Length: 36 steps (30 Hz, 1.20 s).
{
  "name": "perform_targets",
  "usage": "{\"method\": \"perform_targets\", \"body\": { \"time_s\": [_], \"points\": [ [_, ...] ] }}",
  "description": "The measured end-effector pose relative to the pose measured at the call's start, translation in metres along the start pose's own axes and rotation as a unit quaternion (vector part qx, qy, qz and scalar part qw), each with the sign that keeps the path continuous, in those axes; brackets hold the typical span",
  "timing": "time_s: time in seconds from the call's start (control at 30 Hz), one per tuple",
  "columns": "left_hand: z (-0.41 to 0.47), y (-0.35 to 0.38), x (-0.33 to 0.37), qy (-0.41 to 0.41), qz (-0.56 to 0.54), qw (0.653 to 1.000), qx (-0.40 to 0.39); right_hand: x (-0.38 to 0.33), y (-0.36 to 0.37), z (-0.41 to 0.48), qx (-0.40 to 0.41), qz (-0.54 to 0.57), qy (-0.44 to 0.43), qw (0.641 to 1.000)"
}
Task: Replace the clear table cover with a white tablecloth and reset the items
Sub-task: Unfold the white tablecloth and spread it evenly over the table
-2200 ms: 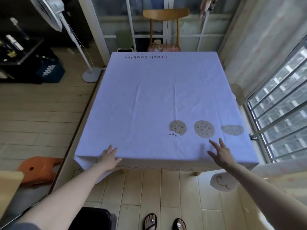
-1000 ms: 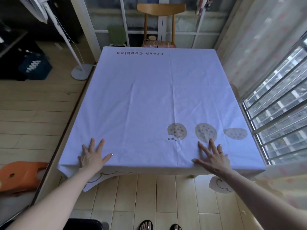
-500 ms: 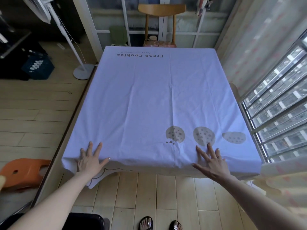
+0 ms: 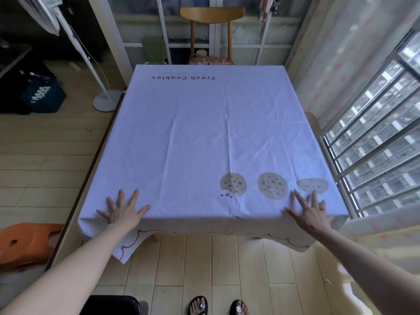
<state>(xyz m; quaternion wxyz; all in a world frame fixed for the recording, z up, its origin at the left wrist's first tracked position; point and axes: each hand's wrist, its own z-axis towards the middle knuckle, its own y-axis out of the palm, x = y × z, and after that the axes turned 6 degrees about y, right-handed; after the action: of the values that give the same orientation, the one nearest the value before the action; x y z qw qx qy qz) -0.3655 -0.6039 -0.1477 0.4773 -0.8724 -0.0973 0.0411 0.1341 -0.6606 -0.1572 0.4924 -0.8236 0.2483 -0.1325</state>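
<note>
Smoothing white tablecloth (image 4: 204, 137), spread over the whole table: my left hand (image 4: 121, 211) and right hand (image 4: 310, 212), fingers splayed flat at its near edge, have slid outward toward its corners, so resetting items likely comes next.

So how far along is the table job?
The white tablecloth already covers the table. The left hand and right hand lie flat on its near edge, fingers spread, smoothing it. No items are on it yet; resetting them remains.
</note>
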Motion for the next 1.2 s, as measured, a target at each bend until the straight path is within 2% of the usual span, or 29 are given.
{"method": "perform_targets", "body": {
  "time_s": [0.23,0.53,0.83,1.2],
  "points": [
    [0.02,-0.011,0.027,0.023,-0.007,1.0,-0.009,0.032,-0.019,0.028,-0.005,-0.002,0.048,0.999],
    [0.025,-0.003,0.034,0.009,-0.015,1.0,0.015,0.03,-0.011,0.048,-0.009,0.007,-0.016,1.0],
    [0.03,-0.006,0.031,0.009,-0.005,1.0,0.013,0.022,-0.013,0.048,0.025,-0.039,-0.014,0.999],
    [0.038,-0.01,0.026,0.02,-0.007,1.0,0.006,0.015,-0.015,0.057,0.016,-0.013,-0.021,1.0]
  ]
}}
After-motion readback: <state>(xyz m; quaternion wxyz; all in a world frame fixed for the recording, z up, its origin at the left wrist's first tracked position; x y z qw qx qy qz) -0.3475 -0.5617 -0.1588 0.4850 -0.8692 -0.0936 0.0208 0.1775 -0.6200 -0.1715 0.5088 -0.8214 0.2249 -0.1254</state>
